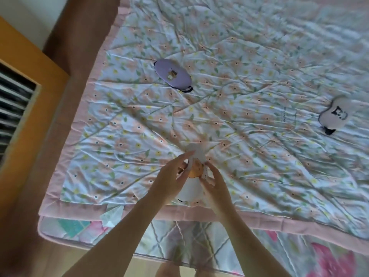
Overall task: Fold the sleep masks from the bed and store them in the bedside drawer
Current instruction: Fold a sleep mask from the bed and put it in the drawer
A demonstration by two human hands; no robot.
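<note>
I hold a white sleep mask (192,177) in both my hands, just above the near edge of the bed. My left hand (169,181) grips its left side, with my fingers (184,156) stretched up along the mask. My right hand (216,186) pinches the right side, and my thumb presses on the front. The mask has an orange round picture in the middle, and the top part looks bent over, but it is blurry so I cannot tell how far. A purple sleep mask (172,75) lies flat on the flowery quilt (249,66), further up and a bit to the left, well apart from my hands. A dark strap pokes out at its lower end. Another white sleep mask (336,114) with a black picture on it lies far to the right, also flat on the quilt, with a dark strap under it. The quilt has a pink border (259,216) and many wrinkles. Below it I see a sheet (179,238) with other colours. On the left there is a brown wooden thing (26,108) beside the bed, with dark slats in it.
</note>
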